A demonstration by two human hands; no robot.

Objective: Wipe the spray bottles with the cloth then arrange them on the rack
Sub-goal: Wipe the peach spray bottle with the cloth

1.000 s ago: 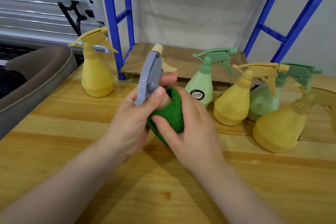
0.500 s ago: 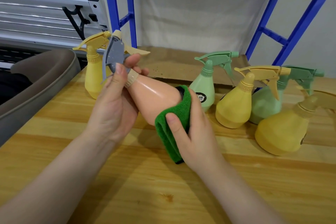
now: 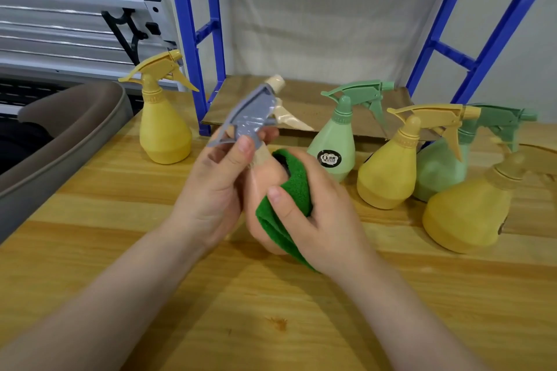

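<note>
Bottles [image 3: 388, 166] crowd right of wiping hands [image 3: 319, 211].

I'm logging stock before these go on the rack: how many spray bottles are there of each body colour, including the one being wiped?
Yellow: 3
Green: 2
Peach, with a grey sprayer: 1, in the hands
Total: 6 spray bottles

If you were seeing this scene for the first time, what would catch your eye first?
At centre, the left hand grips a peach spray bottle by its grey trigger head while the right hand presses a green cloth around its body. Yellow and green bottles crowd the wooden table to the right.
</note>
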